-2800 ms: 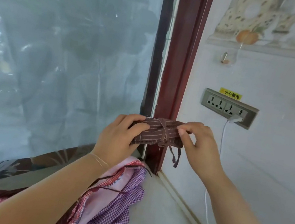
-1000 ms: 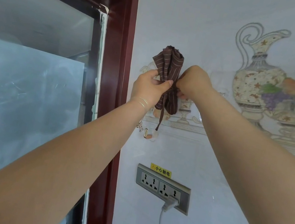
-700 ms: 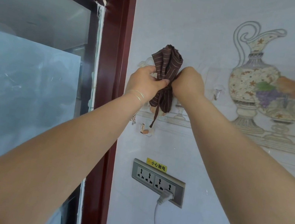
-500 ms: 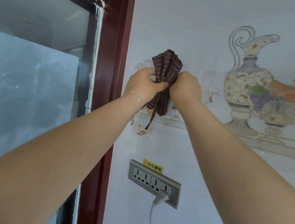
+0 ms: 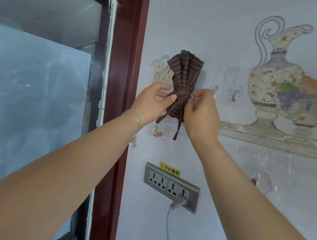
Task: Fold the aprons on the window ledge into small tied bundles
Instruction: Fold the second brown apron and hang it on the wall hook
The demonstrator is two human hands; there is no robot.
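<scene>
A brown striped apron bundle [image 5: 185, 72], tied round its middle with its own strings, hangs upright against the white wall beside the window frame. Two string ends dangle below it. My left hand [image 5: 152, 104] is at the bundle's left side, fingers spread, thumb tip touching the cloth at the tie. My right hand [image 5: 202, 116] is at its right side, thumb and forefinger pinching at the knot. What the bundle hangs from is hidden behind it.
The dark red window frame [image 5: 122, 72] stands just to the left. Small wall hooks [image 5: 235, 95] sit to the right, and another hook [image 5: 155, 130] sits below the bundle. A socket strip [image 5: 164, 181] with a white plug [image 5: 178, 203] is lower down.
The bundle went from above the ledge up to the wall. In the last half second both hands loosened from a tight grip, and the bundle now hangs lower and straighter.
</scene>
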